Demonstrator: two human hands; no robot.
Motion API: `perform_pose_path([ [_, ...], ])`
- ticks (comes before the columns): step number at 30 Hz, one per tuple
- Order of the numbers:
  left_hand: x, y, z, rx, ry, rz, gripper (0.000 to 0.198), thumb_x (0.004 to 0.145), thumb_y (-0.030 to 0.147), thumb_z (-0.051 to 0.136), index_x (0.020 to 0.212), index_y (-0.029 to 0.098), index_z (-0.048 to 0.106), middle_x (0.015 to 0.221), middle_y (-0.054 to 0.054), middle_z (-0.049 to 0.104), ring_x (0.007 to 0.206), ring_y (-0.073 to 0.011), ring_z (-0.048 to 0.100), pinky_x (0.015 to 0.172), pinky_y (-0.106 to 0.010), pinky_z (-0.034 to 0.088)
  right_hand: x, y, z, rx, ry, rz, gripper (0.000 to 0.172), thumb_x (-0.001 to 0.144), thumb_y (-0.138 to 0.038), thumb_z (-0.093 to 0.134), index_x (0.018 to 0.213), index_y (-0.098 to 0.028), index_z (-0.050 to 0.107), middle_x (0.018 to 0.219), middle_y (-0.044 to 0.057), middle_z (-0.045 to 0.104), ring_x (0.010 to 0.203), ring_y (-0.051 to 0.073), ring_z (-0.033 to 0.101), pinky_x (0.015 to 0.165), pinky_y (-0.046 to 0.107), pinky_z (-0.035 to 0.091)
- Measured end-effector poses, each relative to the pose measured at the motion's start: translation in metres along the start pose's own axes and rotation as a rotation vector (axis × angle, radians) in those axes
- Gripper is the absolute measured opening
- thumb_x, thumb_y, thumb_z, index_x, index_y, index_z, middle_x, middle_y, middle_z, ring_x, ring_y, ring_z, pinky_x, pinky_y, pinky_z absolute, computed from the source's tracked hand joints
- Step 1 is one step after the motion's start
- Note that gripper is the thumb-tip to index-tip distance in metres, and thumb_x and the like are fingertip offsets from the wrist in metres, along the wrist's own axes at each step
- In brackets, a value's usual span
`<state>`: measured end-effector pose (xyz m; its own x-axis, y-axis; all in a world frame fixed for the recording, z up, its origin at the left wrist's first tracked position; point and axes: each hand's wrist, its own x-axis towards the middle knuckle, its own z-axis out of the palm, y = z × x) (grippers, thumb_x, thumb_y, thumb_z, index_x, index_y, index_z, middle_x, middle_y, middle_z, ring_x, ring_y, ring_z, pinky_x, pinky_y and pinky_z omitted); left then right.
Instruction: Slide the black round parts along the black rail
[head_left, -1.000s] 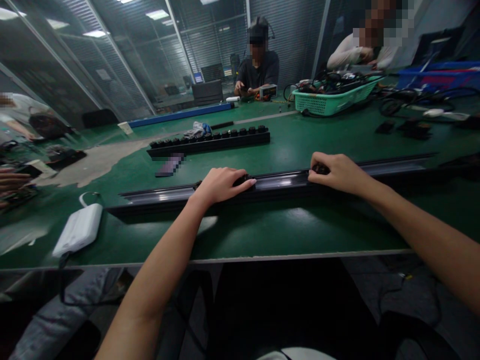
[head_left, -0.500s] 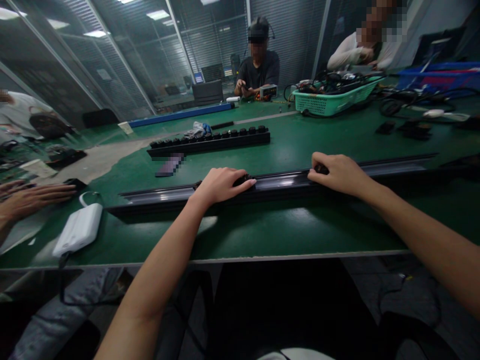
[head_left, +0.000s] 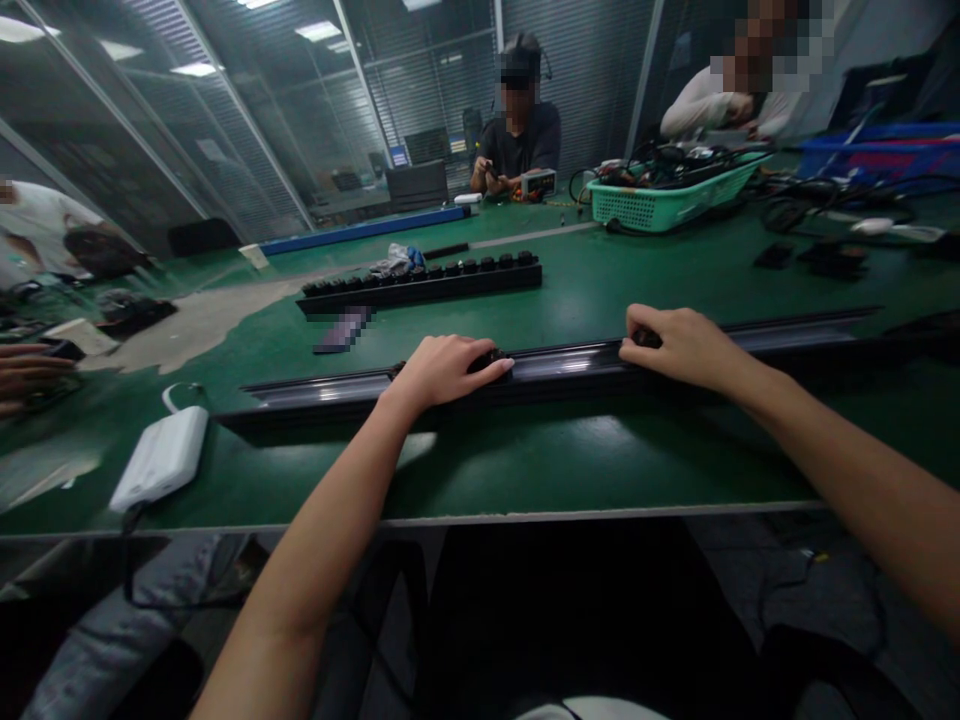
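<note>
A long black rail [head_left: 566,362] with a shiny channel along its top lies across the green table in front of me. Over its left half, my left hand [head_left: 439,372] is closed around a small dark piece [head_left: 486,358], mostly covered by the fingers. Farther right along the same rail, my right hand [head_left: 679,345] pinches another small dark piece [head_left: 645,338] between thumb and curled fingers. Both hands rest at the rail's top. How these pieces sit in the channel is hidden.
Behind the rail stand a black bar [head_left: 427,290] with several round knobs and a phone-like slab [head_left: 343,330]. A white power bank [head_left: 161,460] with a cable lies left. A green basket [head_left: 667,208] of cables is at back right. A co-worker's hand [head_left: 30,378] is at far left.
The co-worker's hand at the left has drawn back toward the left edge, and the dark object beside it is no longer there. My own hands stay in nearly the same place.
</note>
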<state>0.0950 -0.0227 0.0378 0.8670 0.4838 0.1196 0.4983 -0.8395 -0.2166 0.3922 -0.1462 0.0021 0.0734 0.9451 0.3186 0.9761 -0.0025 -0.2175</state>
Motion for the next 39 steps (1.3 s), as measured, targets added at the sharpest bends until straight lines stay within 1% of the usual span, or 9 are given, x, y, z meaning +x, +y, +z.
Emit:
perform_pose_path([
  [11,-0.001,0.001,-0.003,-0.027,-0.005,-0.007,0.065,0.093,0.066,0.018,0.106,0.023,0.065,0.094,-0.008,0.072,0.083,-0.0227,0.066,0.062,-0.029,0.035,-0.002,0.007,0.001,-0.006,0.022,-0.03,0.016,0.082,-0.04,0.05,0.083,-0.024,0.052,0.072,0.004,0.063,0.066,0.02,0.057,0.059,0.03,0.035],
  [16,-0.002,0.002,-0.004,-0.022,-0.014,-0.02,0.066,0.093,0.066,0.017,0.104,0.022,0.066,0.094,-0.008,0.072,0.082,-0.0229,0.066,0.064,-0.03,0.037,-0.001,0.011,0.003,-0.001,0.032,-0.026,0.016,0.081,-0.04,0.051,0.081,-0.024,0.051,0.071,0.003,0.062,0.066,0.021,0.057,0.061,0.031,0.035],
  [24,-0.002,0.001,-0.001,-0.025,0.005,-0.005,0.068,0.093,0.067,0.016,0.106,0.023,0.066,0.095,-0.008,0.072,0.083,-0.0228,0.066,0.06,-0.03,0.033,-0.002,0.019,0.006,0.01,0.013,-0.049,0.02,0.084,-0.044,0.05,0.084,-0.024,0.051,0.075,0.004,0.063,0.067,0.021,0.056,0.061,0.031,0.035],
  [28,-0.003,0.001,-0.001,-0.034,0.004,-0.012,0.067,0.094,0.066,0.017,0.108,0.023,0.066,0.096,-0.008,0.072,0.084,-0.0224,0.066,0.061,-0.03,0.034,-0.001,0.019,0.004,0.003,0.01,-0.059,0.02,0.083,-0.044,0.051,0.082,-0.024,0.051,0.072,0.004,0.061,0.065,0.021,0.055,0.061,0.031,0.035],
  [34,-0.004,0.0,-0.003,-0.046,0.002,-0.009,0.065,0.094,0.065,0.017,0.107,0.023,0.066,0.096,-0.008,0.072,0.085,-0.0225,0.066,0.063,-0.03,0.036,-0.003,0.016,0.002,0.019,0.021,-0.025,0.018,0.081,-0.042,0.051,0.08,-0.024,0.051,0.072,0.004,0.062,0.065,0.021,0.056,0.06,0.031,0.035],
  [39,-0.004,0.0,-0.002,-0.056,0.004,-0.012,0.064,0.094,0.065,0.018,0.105,0.023,0.065,0.096,-0.008,0.072,0.084,-0.0221,0.066,0.063,-0.029,0.036,-0.003,0.016,0.002,0.041,0.014,0.0,0.02,0.082,-0.044,0.052,0.081,-0.024,0.05,0.074,0.005,0.063,0.067,0.021,0.058,0.061,0.032,0.037],
])
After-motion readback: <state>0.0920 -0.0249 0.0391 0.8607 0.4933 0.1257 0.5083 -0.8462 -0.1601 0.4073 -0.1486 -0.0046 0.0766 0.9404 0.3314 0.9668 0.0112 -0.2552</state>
